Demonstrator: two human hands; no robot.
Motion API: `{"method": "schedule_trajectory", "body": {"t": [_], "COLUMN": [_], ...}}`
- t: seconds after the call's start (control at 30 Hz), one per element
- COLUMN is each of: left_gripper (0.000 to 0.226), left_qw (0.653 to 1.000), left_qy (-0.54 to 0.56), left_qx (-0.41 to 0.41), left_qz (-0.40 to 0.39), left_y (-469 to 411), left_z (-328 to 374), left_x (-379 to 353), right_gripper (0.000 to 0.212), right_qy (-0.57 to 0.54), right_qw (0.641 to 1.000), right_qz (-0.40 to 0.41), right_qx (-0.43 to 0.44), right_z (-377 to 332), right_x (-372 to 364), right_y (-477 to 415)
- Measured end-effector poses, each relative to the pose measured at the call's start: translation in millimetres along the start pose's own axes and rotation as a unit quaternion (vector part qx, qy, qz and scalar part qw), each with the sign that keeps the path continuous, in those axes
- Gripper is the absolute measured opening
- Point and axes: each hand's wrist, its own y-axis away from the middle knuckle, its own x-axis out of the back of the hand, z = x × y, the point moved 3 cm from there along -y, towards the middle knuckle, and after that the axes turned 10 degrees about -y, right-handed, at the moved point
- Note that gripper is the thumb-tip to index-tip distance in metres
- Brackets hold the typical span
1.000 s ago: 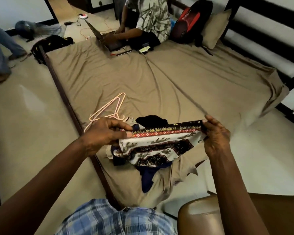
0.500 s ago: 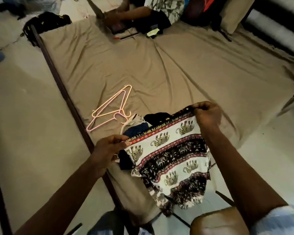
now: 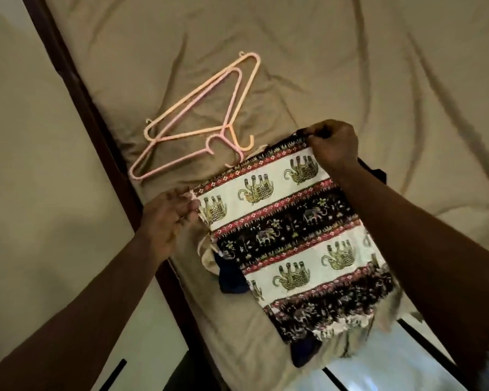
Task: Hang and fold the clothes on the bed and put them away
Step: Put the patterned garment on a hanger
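Holds the cloth (image 3: pixel 288 230) spread over the pile (image 3: pixel 232 277) at the bed (image 3: pixel 350 66) corner, left grip (image 3: pixel 170 218) pinching one top corner by fingertips, right grip (image 3: pixel 333 145) clamped on the other; may lose the lightly caught left corner, letting the overhanging hem drag it floorward.

It was a bedroom in someone's home. A wide bed (image 3: pixel 407 165) filled most of the view, its rumpled tan sheet (image 3: pixel 336 66) set inside a dark wooden frame (image 3: pixel 76 88), with pale floor (image 3: pixel 26 165) alongside. Two pastel plastic hangers (image 3: pixel 198 117) lay on the sheet, and an elephant-print garment (image 3: pixel 288 230) was spread over other clothes (image 3: pixel 232 277) near the bed's corner.
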Motion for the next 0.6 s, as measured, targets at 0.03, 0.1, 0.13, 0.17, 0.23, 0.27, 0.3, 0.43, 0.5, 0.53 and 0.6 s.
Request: {"method": "schedule_trajectory", "body": {"t": [0.03,0.1,0.13,0.17,0.23,0.27,0.3,0.43,0.5,0.53,0.6], "left_gripper": [0.016,0.022,0.025,0.026,0.028,0.030,0.034,0.042,0.039,0.038,0.041], "left_qw": [1.000,0.997,0.989,0.972,0.903,0.857,0.811,0.666,0.620,0.603,0.580], "left_qy": [-0.012,-0.078,-0.141,-0.223,-0.389,-0.453,-0.494,-0.603,-0.663,-0.690,-0.715], "left_qx": [0.001,-0.011,-0.036,-0.075,-0.170,-0.231,-0.299,-0.422,-0.404,-0.386,-0.380], "left_qz": [-0.010,-0.024,-0.009,0.017,0.069,0.086,0.097,0.117,0.110,0.104,0.089], "left_y": [-11,-32,-42,-51,-61,-65,-71,-121,-146,-152,-154], "left_z": [-2,-7,-9,-6,8,16,24,62,76,79,72], "left_x": [4,16,23,29,32,29,25,12,7,5,1], "right_gripper": [0.023,0.044,0.048,0.049,0.048,0.049,0.053,0.071,0.071,0.070,0.069], "right_qy": [0.008,0.090,0.146,0.195,0.273,0.303,0.334,0.392,0.399,0.401,0.399], "right_qw": [0.999,0.993,0.985,0.974,0.951,0.942,0.933,0.912,0.910,0.909,0.910], "right_qz": [-0.032,-0.071,-0.071,-0.061,-0.036,-0.034,-0.040,-0.076,-0.064,-0.061,-0.055], "right_qx": [0.006,0.039,0.063,0.095,0.139,0.139,0.132,0.094,0.093,0.093,0.096], "right_z": [5,20,26,34,53,68,83,124,127,127,130], "right_x": [-12,-32,-37,-43,-52,-55,-57,-67,-72,-73,-74], "right_y": [3,20,36,54,87,98,107,108,104,104,105]}}
